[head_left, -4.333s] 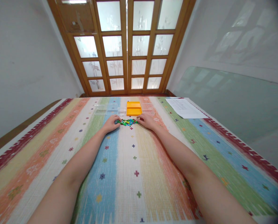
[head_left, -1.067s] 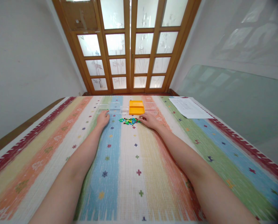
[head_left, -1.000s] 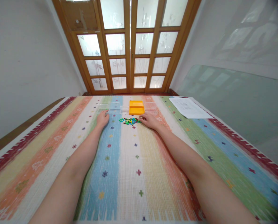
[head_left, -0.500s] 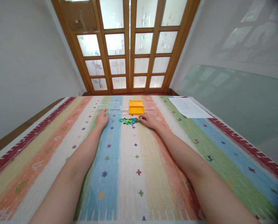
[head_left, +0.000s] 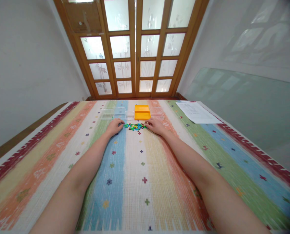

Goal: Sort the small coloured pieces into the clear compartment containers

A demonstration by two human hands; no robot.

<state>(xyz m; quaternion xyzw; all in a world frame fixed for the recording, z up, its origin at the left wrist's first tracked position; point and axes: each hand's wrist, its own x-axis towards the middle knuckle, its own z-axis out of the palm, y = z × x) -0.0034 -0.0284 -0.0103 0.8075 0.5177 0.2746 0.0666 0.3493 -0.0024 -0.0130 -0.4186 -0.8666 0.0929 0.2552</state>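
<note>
A flat pile of small green, blue, yellow and dark pieces (head_left: 135,126) lies on the striped cloth. At its left edge rests my left hand (head_left: 115,126), fingers closed toward the pile; anything between the fingertips is too small to make out. My right hand (head_left: 154,126) is at the pile's right edge, fingers bent together, and what it holds, if anything, is hidden. Just beyond the pile sits an orange two-compartment tray (head_left: 142,112). Clear plastic boxes stand to its left (head_left: 119,112) and right (head_left: 157,112).
The striped cloth (head_left: 135,195) covers the table. A white printed sheet (head_left: 197,112) lies at the far right. Beyond the table is a wooden door with glass panes (head_left: 135,48), and a glass panel (head_left: 244,107) leans at the right wall.
My left hand has moved right and slightly nearer, from beside the clear box to the pile's left edge. My right hand has stayed in place.
</note>
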